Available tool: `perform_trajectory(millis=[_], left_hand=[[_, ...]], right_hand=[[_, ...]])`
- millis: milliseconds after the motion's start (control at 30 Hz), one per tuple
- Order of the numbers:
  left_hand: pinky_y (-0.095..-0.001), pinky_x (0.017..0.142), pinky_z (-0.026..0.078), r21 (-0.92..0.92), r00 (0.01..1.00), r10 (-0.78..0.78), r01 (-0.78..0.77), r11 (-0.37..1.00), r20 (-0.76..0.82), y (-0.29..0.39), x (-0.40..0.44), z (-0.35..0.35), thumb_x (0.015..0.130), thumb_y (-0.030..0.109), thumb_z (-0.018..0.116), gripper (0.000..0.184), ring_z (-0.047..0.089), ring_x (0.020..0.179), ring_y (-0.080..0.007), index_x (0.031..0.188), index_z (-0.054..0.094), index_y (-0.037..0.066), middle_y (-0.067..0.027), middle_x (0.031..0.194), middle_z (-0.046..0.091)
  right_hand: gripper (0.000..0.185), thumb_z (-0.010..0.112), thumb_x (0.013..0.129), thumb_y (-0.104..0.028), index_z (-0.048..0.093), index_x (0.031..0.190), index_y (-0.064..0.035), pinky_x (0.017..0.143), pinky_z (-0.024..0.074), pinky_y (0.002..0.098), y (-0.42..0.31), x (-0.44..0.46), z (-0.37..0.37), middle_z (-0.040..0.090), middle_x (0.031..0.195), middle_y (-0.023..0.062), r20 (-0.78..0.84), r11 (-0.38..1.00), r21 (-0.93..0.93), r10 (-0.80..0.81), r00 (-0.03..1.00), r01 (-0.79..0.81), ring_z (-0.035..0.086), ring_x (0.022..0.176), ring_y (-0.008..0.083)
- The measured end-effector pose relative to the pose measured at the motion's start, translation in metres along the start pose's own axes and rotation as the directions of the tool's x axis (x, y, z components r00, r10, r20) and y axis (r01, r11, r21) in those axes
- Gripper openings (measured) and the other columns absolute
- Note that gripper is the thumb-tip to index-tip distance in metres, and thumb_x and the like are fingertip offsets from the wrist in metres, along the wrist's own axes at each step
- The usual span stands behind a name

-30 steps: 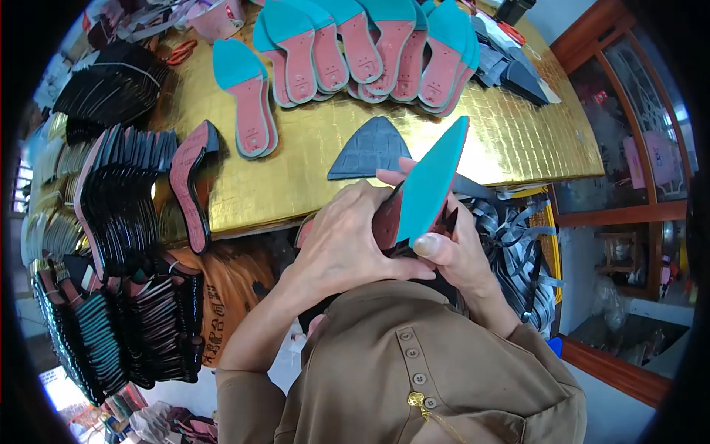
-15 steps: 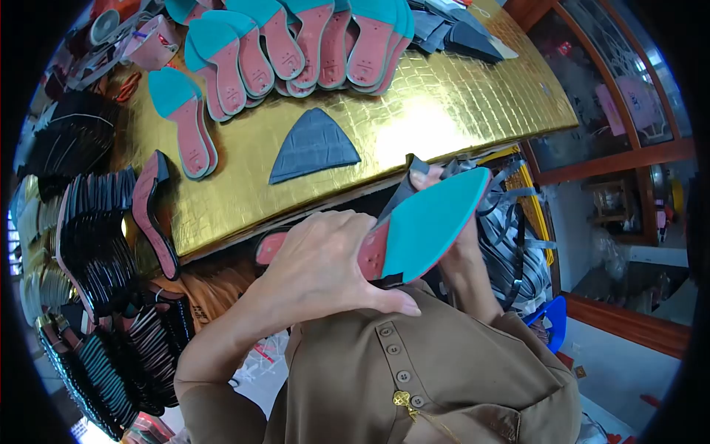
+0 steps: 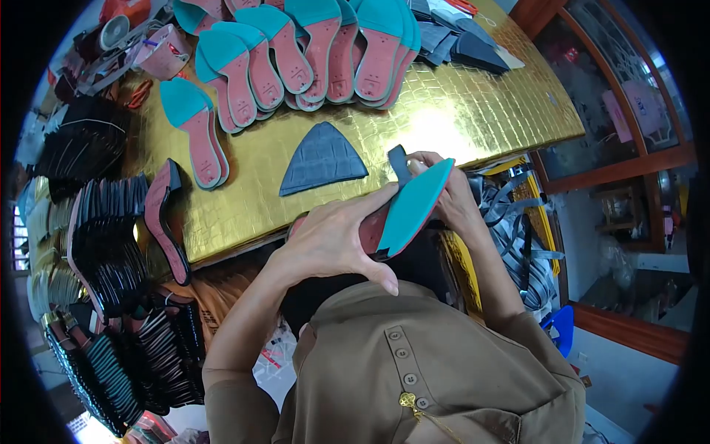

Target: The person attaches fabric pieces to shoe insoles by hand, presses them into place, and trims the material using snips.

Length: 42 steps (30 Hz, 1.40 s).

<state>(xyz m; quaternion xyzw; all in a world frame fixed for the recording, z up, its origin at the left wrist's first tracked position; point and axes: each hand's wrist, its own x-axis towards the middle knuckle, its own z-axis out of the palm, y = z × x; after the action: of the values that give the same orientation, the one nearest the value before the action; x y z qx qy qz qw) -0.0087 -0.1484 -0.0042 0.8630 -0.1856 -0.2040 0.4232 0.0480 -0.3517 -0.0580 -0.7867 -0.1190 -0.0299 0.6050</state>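
A shoe sole with a turquoise front and pink rear is held up before my body, tilted on its edge. My left hand grips its pink part from above, thumb sticking out toward me. My right hand is at the far side of the turquoise front, its fingertips pinching by a dark strap that rises from the sole's edge. Some of the right fingers are hidden behind the sole. Beyond, a dark, crocodile-patterned upper piece lies flat on the gold table.
Several turquoise-and-pink insoles overlap at the table's back. Dark cut pieces lie at the back right. A single sole rests at the left edge, beside stacked black soles. Silvery straps hang at the right.
The held sole has moved slightly left and turned more edge-on, showing less turquoise. Both hands moved with it, and the view shifted a little.
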Motion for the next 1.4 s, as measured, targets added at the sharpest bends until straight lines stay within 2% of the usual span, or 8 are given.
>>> perform_trajectory(millis=[200,333,700,833,1000,1200,1333,1400], left_hand=[[-0.0401,0.085,0.044,0.1,0.997,0.04,-0.033,0.994,-0.071,-0.013,-0.004,-0.002,0.045,0.059,0.083,0.117,0.06,0.096,-0.0356,0.139,0.039,0.004,-0.0161,0.114,0.063],[-0.0399,0.08,0.044,0.171,0.998,0.05,-0.043,0.984,-0.037,-0.007,-0.015,-0.013,0.044,0.061,0.082,0.116,0.06,0.089,-0.0346,0.136,0.041,0.003,-0.016,0.109,0.064],[-0.0387,0.072,0.042,0.22,0.992,0.103,-0.084,0.972,-0.076,-0.003,-0.029,-0.032,0.045,0.064,0.081,0.116,0.058,0.08,-0.0328,0.133,0.042,-0.001,-0.0166,0.106,0.065],[-0.0378,0.088,0.043,0.174,0.994,-0.047,0.029,0.984,0.095,0.003,-0.026,-0.034,0.039,0.056,0.086,0.12,0.059,0.098,-0.0334,0.138,0.041,0.004,-0.0146,0.12,0.061],[-0.0376,0.088,0.042,0.177,0.994,-0.023,0.003,0.984,0.11,-0.004,-0.029,-0.034,0.039,0.055,0.086,0.121,0.059,0.098,-0.0333,0.138,0.04,0.003,-0.0142,0.12,0.061],[-0.0371,0.088,0.042,0.193,0.994,-0.002,-0.019,0.981,0.108,-0.009,-0.031,-0.036,0.039,0.056,0.086,0.121,0.059,0.099,-0.0327,0.138,0.041,0.003,-0.0139,0.121,0.061],[-0.0363,0.089,0.042,0.099,0.99,-0.102,0.092,0.991,0.1,-0.005,-0.024,-0.046,0.04,0.06,0.085,0.121,0.058,0.101,-0.0318,0.137,0.041,0.002,-0.0138,0.123,0.059],[-0.0364,0.089,0.042,0.105,0.984,-0.077,0.06,0.993,0.16,0.0,-0.016,-0.039,0.04,0.059,0.085,0.121,0.058,0.101,-0.032,0.137,0.041,0.001,-0.0138,0.123,0.059]], right_hand=[[0.025,0.058,0.091,-0.024,0.062,0.099,-0.0008,0.042,0.0299,0.0177,-0.022,-0.027,-0.027,0.057,0.065,0.0059,0.3,0.873,0.202,0.376,0.877,-0.444,0.045,0.05,0.0085],[0.029,0.055,0.093,-0.021,0.059,0.11,0.0021,0.043,0.0325,0.019,-0.011,-0.022,-0.015,0.057,0.068,0.0085,0.609,0.465,0.558,0.334,0.72,-0.688,0.047,0.051,0.0115],[0.036,0.054,0.09,-0.011,0.05,0.123,0.0041,0.043,0.0354,0.0187,-0.025,-0.015,-0.01,0.059,0.074,0.0123,0.728,0.363,0.496,0.321,0.606,-0.789,0.051,0.053,0.0142],[0.038,0.056,0.088,-0.01,0.049,0.123,0.0049,0.043,0.037,0.0182,-0.018,-0.016,-0.006,0.061,0.078,0.0139,0.753,0.143,0.559,0.324,0.573,-0.817,0.056,0.056,0.0152],[0.046,0.06,0.086,-0.025,0.052,0.124,-0.0007,0.04,0.0393,0.0182,-0.011,-0.011,0.0,0.062,0.091,0.0127,0.769,0.35,0.475,0.281,0.574,-0.807,0.054,0.054,0.0107],[0.04,0.056,0.089,-0.012,0.049,0.124,0.0051,0.044,0.0362,0.0176,-0.008,-0.014,-0.007,0.062,0.077,0.0137,0.762,0.249,0.511,0.311,0.568,-0.823,0.056,0.058,0.0137],[0.032,0.06,0.087,-0.014,0.057,0.114,0.0046,0.041,0.034,0.0176,-0.004,-0.02,-0.01,0.062,0.072,0.0104,0.788,0.048,0.607,0.1,0.608,-0.794,0.05,0.051,0.009],[0.031,0.061,0.087,-0.016,0.059,0.11,0.004,0.042,0.0345,0.0173,-0.013,-0.017,-0.004,0.061,0.07,0.0092,0.685,0.226,0.65,0.238,0.689,-0.725,0.05,0.051,0.0084]])
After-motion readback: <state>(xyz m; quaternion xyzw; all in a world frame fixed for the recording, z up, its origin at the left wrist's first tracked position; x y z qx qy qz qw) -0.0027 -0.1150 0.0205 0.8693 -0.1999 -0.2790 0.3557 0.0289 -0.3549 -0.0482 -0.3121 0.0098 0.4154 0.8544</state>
